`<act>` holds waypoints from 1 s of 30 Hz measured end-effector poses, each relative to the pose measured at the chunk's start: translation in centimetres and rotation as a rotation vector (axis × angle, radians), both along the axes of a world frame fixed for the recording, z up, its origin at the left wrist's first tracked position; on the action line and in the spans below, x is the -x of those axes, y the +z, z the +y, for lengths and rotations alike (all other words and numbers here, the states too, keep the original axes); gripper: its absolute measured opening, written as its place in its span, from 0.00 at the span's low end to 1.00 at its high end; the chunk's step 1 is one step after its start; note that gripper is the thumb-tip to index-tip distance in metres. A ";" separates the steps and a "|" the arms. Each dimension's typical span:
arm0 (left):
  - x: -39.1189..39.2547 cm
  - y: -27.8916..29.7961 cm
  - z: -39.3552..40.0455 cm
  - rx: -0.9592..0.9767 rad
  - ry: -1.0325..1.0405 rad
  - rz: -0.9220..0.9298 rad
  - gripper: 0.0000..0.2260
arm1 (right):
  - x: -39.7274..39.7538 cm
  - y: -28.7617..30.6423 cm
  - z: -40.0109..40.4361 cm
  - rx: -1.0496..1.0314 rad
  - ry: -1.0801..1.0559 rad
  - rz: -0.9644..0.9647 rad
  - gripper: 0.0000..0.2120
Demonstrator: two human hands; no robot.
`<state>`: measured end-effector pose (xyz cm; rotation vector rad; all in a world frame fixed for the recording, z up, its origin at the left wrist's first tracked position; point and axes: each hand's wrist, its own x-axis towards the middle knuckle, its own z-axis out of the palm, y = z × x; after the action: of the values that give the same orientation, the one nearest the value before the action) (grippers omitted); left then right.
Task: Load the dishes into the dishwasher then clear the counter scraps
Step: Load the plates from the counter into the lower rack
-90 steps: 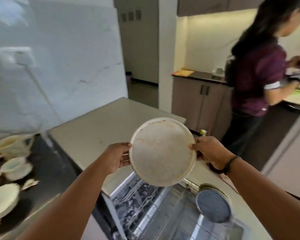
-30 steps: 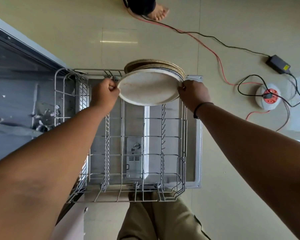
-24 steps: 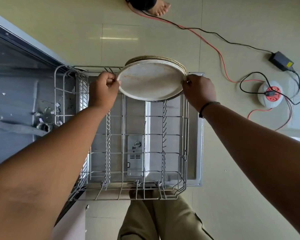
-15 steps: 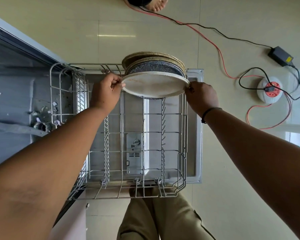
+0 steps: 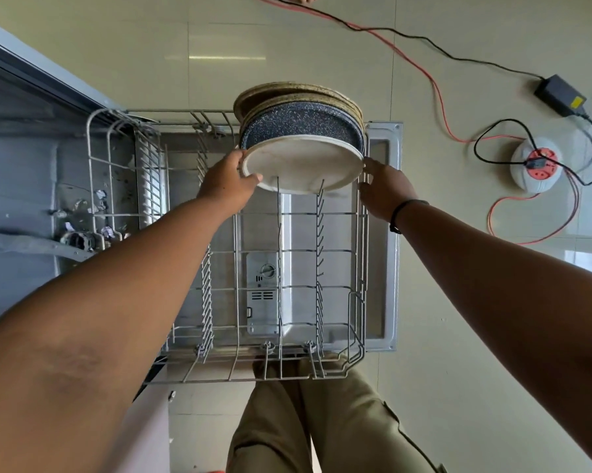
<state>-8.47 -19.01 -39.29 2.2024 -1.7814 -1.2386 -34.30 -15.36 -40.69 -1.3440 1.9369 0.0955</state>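
A stained white plate (image 5: 301, 165) stands tilted between the tines at the far end of the pulled-out lower dishwasher rack (image 5: 253, 378). Directly behind it stands a dark speckled plate (image 5: 298, 121), and behind that a couple of tan plates (image 5: 287, 92). My left hand (image 5: 226, 186) grips the white plate's left rim, thumb across its face. My right hand (image 5: 385, 189) is at the right rim with fingers extended, fingertips touching the edge.
The rack sits over the open dishwasher door (image 5: 383, 233); most tine rows nearer me hold nothing. Food scraps lie in the dishwasher tub (image 5: 82, 213) at left. A power strip (image 5: 535, 169), an adapter (image 5: 561, 99) and cables lie on the floor at right.
The white plate went from the counter down to the rack and now sits lower, among the tines in front of the speckled plate. My right hand has loosened from its rim.
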 end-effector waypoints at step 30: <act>-10.6 26.5 42.8 -0.225 0.353 -0.254 0.32 | -16.1 24.1 17.7 0.082 1.474 0.155 0.37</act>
<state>2.15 23.79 -12.83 2.7554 -1.2825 -1.1702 -18.23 2.36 -16.60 -2.5655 0.6606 0.8245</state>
